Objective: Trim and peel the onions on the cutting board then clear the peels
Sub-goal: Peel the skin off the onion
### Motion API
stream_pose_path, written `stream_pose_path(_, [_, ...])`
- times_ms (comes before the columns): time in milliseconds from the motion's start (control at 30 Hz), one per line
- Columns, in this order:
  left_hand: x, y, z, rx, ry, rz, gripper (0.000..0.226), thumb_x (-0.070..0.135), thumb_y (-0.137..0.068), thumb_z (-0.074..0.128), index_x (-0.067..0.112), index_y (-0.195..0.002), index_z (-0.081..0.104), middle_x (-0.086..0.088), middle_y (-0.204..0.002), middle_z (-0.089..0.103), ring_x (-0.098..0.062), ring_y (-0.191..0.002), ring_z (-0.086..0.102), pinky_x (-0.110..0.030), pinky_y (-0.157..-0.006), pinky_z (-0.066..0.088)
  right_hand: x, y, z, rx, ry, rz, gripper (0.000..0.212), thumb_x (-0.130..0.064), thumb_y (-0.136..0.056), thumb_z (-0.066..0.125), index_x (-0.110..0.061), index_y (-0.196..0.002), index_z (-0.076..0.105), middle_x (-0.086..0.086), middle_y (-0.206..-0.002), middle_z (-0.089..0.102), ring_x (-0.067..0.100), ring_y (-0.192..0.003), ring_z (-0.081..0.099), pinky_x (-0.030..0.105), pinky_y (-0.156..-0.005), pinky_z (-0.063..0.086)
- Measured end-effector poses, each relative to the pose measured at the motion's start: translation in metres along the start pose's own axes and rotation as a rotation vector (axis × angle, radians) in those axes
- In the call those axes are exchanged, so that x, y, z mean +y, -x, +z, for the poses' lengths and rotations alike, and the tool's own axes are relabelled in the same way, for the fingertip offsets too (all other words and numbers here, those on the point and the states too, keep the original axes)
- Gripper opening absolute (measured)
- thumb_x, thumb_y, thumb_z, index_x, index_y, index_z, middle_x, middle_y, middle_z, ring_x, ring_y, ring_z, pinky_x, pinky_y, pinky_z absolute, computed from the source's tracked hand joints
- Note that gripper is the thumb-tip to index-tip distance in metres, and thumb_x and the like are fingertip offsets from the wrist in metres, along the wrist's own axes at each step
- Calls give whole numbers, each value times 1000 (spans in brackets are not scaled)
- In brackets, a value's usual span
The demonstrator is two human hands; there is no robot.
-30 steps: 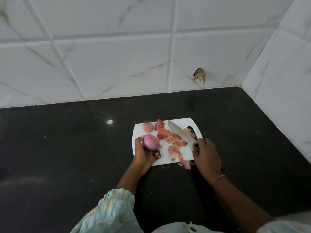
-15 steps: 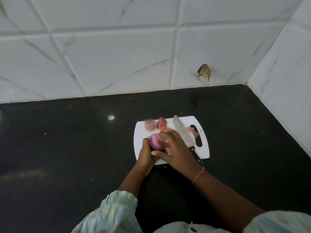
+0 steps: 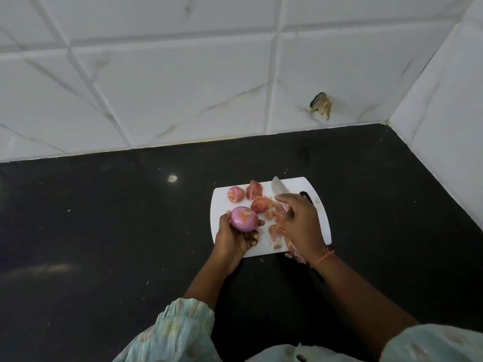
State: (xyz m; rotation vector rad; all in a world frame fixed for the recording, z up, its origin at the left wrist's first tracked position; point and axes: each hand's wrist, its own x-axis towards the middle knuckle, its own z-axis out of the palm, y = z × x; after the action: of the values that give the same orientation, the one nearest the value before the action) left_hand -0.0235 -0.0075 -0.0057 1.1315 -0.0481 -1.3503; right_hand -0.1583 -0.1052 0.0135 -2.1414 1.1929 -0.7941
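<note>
**Right hand leaving the peeled onion and moving over the pile of peels**

Head view. The right hand [image 3: 300, 220], which half a second earlier was closing over the onion [image 3: 243, 222] with its fingertips, is now drawing away to the right and is hovering low over the peels [image 3: 274, 218] in the middle of the cutting board [image 3: 322, 223]. Its fingers are bending downward toward the scraps; whether they are pinching a strip of peel or holding nothing cannot be told, since the fingertips are hidden under the knuckles. The knife [image 3: 278, 190], gripped a second ago, is now lying on the board, with only its blade tip showing beyond the right hand and pointing away from the person toward the tiled wall [image 3: 183, 100].

The left hand [image 3: 235, 239] is cupping the onion from below, fingers and thumb curling round it, just above the near left corner of the board. The onion is showing smooth, glossy purple skin with a few pale flecks, so it is judged to be peeled or nearly so. Its long axis is running roughly left to right, tilting slightly down toward the right; which end is the root cannot be told.

Three more onions are sitting at the far edge of the board: a small one [image 3: 235, 194] at the left and two reddish ones [image 3: 254, 189] [image 3: 261, 204] beside it. Judged from this, peeling is continuing and clearing is not yet begun. Some scraps are spilling over the near edge onto the black counter [image 3: 104, 218].
</note>
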Motion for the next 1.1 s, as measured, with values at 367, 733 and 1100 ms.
stream_pose_path(367, [-8,0,-4,13,-178,67,64,59,-104,23,15,-115,68,-15,-113,74,-29,-109,66,-54,-109,43,-32,25,21,-122,-22,-236,30,-28,-86,73,-18,-113,68,-1,-114,66,9,-105,58,17,-88,48])
stream_pose_path(733, [-11,0,2,24,-356,170,70,57,-105,20,6,-110,68,-17,-93,73,-24,-77,62,-31,-66,53,-30,19,21,-21,14,-255,31,-37,-86,51,-11,-77,66,-1,-78,62,7,-73,51,26,-62,51])
stream_pose_path(1100, [-13,3,2,90,-362,151,61,53,-106,23,18,-106,73,-6,-103,78,-24,-105,73,-39,-93,58,-26,26,27,-52,28,-229,23,-37,-80,65,-14,-80,60,-3,-87,60,12,-85,55,27,-69,53])
